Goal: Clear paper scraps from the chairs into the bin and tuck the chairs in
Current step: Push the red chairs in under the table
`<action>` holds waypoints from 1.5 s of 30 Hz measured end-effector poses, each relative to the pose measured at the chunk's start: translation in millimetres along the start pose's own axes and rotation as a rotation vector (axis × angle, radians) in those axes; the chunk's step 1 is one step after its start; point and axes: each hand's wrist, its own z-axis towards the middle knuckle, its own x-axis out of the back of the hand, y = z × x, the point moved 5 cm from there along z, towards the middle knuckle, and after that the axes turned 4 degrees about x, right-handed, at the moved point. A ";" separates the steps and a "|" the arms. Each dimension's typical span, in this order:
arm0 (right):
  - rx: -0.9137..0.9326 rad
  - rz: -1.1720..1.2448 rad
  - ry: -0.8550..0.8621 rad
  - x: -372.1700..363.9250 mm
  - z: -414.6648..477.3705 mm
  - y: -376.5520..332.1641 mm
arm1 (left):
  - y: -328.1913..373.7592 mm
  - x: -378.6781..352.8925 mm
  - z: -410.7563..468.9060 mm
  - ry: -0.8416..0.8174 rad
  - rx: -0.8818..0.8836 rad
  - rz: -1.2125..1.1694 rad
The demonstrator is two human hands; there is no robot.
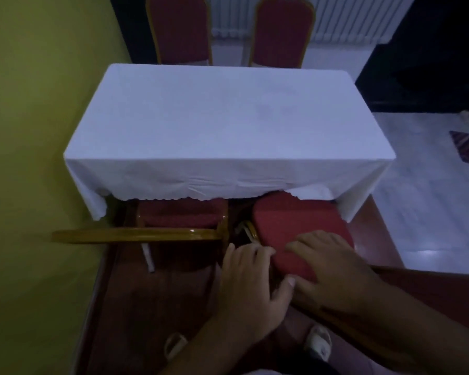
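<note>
A table (228, 123) draped in a white tablecloth (173, 182) fills the middle of the view, a yellow-green wall (25, 131) along its left side. Two red chairs (180, 28) stand at its far edge, their backs upright against the cloth. At the near edge, the near left chair (179, 212) sits with its seat partly under the cloth hem, its gold top rail (136, 235) running across in front. The near right chair (295, 228) lies to its right, its red padded part tilted, with the far end under the cloth.

Both hands rest on that red pad. The right hand (333, 269) lies flat on its near end, fingers spread toward the far left, arm coming in from the lower right. The left hand (252, 280) wraps the pad's near left edge, fingers curled over the rim, thumb touching the right hand; it probably grips the edge, though dim light blurs the contact. Neither hand holds anything else. Two sandalled feet (320, 341) show on the dark red floor (146, 307) below.
</note>
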 end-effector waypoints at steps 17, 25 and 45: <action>0.217 0.117 -0.100 7.1 -244.3 296.3 | 261.9 -255.3 10.6 -0.823 -0.063 -0.193; 0.295 0.000 0.178 -4.4 -241.7 321.7 | 271.3 -241.5 3.6 -0.401 -0.439 0.184; 0.232 0.043 0.386 -5.3 -94.1 207.1 | 121.5 -141.5 55.3 -0.153 -0.180 0.314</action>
